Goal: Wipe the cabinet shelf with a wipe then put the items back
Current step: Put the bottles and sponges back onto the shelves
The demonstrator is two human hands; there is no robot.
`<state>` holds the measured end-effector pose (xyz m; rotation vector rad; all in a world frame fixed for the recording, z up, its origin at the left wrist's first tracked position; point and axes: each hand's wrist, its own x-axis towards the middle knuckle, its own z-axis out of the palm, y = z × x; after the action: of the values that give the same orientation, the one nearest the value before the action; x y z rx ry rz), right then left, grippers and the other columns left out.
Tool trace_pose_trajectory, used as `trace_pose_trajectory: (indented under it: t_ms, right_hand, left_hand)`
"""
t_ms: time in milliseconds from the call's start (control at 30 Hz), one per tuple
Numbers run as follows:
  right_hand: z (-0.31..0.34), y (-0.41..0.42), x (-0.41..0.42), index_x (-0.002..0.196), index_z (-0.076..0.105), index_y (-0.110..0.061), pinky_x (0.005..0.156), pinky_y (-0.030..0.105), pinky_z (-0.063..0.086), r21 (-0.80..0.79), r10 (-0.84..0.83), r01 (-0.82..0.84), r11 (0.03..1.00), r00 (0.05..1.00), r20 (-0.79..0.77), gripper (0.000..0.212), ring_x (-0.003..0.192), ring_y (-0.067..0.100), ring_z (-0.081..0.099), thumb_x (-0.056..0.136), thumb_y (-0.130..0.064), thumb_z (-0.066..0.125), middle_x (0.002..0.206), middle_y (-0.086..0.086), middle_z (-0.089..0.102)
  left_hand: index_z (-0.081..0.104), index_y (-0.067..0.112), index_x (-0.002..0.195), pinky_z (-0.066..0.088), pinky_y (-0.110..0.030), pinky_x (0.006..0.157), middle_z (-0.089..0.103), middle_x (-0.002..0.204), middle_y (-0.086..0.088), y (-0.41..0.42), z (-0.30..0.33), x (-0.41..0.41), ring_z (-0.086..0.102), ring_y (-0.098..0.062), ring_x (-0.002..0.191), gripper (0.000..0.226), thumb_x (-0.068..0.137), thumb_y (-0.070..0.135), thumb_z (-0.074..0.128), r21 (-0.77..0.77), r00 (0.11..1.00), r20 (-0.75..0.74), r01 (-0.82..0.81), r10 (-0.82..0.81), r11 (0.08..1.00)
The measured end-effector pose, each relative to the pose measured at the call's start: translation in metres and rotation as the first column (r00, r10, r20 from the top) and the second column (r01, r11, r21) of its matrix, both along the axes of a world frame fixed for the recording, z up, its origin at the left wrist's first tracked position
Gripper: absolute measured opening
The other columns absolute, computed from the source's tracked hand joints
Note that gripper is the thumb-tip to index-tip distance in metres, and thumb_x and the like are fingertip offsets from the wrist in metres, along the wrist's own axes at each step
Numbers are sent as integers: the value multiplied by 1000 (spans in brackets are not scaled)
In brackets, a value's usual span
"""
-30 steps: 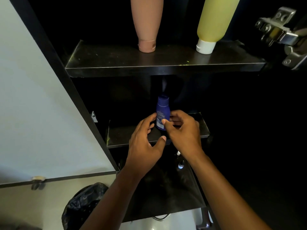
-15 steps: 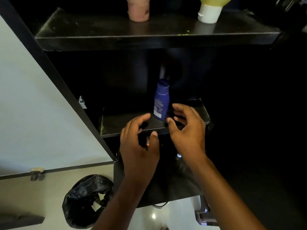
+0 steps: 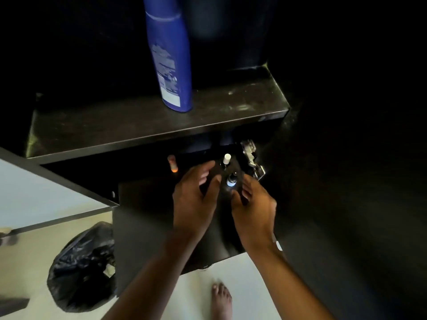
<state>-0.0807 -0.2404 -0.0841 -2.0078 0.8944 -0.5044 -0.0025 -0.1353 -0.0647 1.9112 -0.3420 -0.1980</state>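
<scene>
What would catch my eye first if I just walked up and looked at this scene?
Probably the tall blue bottle, standing upright on the dark shelf near the top. Below it, the left hand and right hand reach with loosely spread fingers toward some small bottles on the lower level, holding nothing that I can see. A black rubbish bag sits on the pale floor at lower left.

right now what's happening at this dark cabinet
A person is reaching both bare hands down to the lower black shelf. The left hand and right hand close in on a small dark bottle with a pale blue label, neither gripping it yet. A tall blue plastic bottle stands upright on the black shelf above.
</scene>
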Motion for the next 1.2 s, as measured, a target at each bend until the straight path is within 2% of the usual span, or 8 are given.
trace_pose_trajectory:
  t_ms: [200, 367, 600, 700, 867, 967, 1033, 1200]
  right_hand:
    - [-31, -8, 31, 135, 60, -25, 97, 33, 57, 25, -85, 85, 996, 996, -15, 52, 114, 10, 68, 86, -14, 75, 124, -6, 70]
    - [-33, -7, 37, 126, 64, -26, 94, 25, 58, 34, -105, 105, 994, 994, 12, 47, 109, 3, 68, 86, -5, 75, 118, -12, 71]
    - [-30, -3, 30, 120, 65, -31, 87, 29, 61, -5, -95, 95, 995, 995, 5, 39, 103, 4, 70, 89, -9, 74, 111, -15, 73]
    - [-17, 1, 23, 119, 68, -28, 89, 30, 61, 1, -131, 131, 991, 991, 23, 36, 104, 2, 70, 89, -9, 74, 111, -15, 72]
    - [53, 17, 1, 107, 67, -29, 84, 11, 54, -20, -142, 144, 989, 986, 84, 26, 90, -10, 65, 88, -13, 76, 92, -33, 59]
    - [106, 28, -16, 100, 65, -31, 80, 19, 57, 23, -103, 101, 995, 991, 88, 16, 84, -3, 66, 91, -20, 73, 89, -21, 65]
    - [144, 36, -27, 102, 67, -30, 80, 23, 58, 16, -81, 80, 997, 991, 111, 13, 85, 0, 67, 92, -23, 71, 91, -15, 68]
    - [248, 55, -39, 121, 69, -26, 81, 6, 53, -61, -72, 89, 994, 968, 239, 33, 93, -8, 65, 89, -17, 76, 111, -14, 66]
  left_hand:
    - [64, 23, 136, 56, -41, 102, 69, 132, 4, -38, -31, 38, 66, -10, 118, 44, 92, 23, 70, 137, 992, -53, 121, -115, 983]
    - [69, 29, 130, 53, -20, 84, 70, 117, 8, -51, -37, 54, 66, -2, 91, 39, 92, 18, 73, 254, 980, -120, 183, -156, 950]
    - [75, 29, 113, 52, -20, 80, 64, 90, 23, -48, -34, 55, 65, 0, 87, 28, 87, 24, 80, 259, 977, -105, 207, -186, 943]
    - [76, 30, 113, 60, -31, 90, 73, 97, 17, -38, -26, 48, 68, 2, 94, 29, 84, 24, 79, 216, 985, -57, 172, -163, 961]
    - [72, 29, 113, 55, -48, 101, 77, 104, 11, -3, 17, 26, 72, -1, 99, 32, 81, 29, 77, 178, 987, 35, 146, -154, 973]
    - [71, 29, 115, 52, -51, 104, 76, 107, 13, 22, 61, 6, 72, -3, 101, 33, 83, 34, 75, 181, 983, 106, 127, -148, 975]
    - [72, 29, 118, 54, -48, 102, 75, 112, 14, 37, 99, -8, 71, -5, 106, 35, 84, 36, 72, 188, 977, 152, 121, -150, 975]
    - [74, 28, 122, 59, -33, 96, 74, 113, 18, 72, 218, -27, 70, 3, 103, 40, 83, 23, 84, 113, 964, 217, 131, -153, 985]
